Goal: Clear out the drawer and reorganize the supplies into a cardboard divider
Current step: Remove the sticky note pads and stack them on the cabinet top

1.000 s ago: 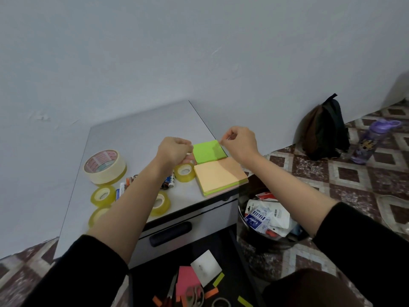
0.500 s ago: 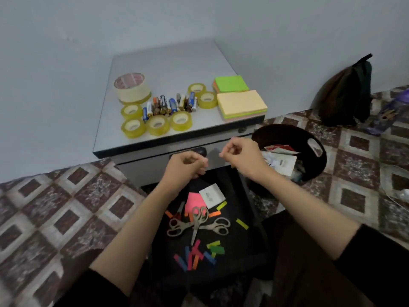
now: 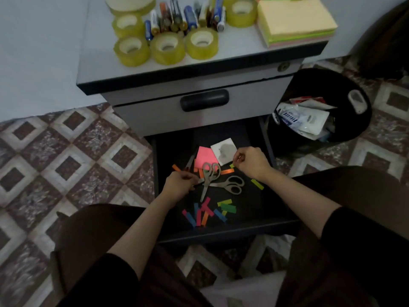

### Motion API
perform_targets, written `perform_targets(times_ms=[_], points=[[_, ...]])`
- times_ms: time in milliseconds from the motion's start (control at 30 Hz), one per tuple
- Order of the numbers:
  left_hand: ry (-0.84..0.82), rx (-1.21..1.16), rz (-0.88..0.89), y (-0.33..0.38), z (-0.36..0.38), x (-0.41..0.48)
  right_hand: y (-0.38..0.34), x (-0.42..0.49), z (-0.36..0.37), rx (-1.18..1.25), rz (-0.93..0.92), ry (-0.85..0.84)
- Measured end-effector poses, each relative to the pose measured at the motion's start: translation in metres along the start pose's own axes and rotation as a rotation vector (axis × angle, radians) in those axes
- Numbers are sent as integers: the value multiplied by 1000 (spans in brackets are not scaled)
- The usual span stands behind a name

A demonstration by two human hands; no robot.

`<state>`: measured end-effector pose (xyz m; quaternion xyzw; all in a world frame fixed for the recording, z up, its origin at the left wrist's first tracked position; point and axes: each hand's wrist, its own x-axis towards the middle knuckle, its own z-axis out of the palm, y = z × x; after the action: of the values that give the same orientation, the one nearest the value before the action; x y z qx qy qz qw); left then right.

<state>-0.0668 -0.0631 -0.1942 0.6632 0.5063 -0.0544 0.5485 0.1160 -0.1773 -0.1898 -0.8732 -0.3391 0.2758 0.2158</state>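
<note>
The grey bench at the top of the frame carries yellow tape rolls, a cluster of batteries behind them and a stack of sticky-note pads at its right edge; below it, the open drawer holds two pairs of scissors, a pink note, a white square and scattered coloured strips; a black bin stands on the tiled floor at right.

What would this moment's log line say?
place: open drawer | left hand: by scissors, grip unclear | right hand: by white card, grip unclear | also inside: coloured strips
</note>
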Motion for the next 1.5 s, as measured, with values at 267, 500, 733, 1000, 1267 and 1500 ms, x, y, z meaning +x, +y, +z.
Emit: perform_targets(times_ms=[267, 500, 733, 1000, 1267, 1500], points=[[39, 131, -47, 8, 9, 52, 4, 50, 26, -292, -13, -177], [48, 244, -57, 23, 16, 83, -4, 89, 34, -470, -97, -295], [78, 191, -88, 23, 21, 95, 9, 89, 49, -356, -69, -255], [80, 191, -91, 14, 28, 85, 7, 66, 49, -473, 79, -231], [145, 85, -5, 22, 9, 60, 7, 46, 29, -137, 112, -367], [180, -15, 111, 34, -10, 12, -5, 16, -8, 192, 165, -309]])
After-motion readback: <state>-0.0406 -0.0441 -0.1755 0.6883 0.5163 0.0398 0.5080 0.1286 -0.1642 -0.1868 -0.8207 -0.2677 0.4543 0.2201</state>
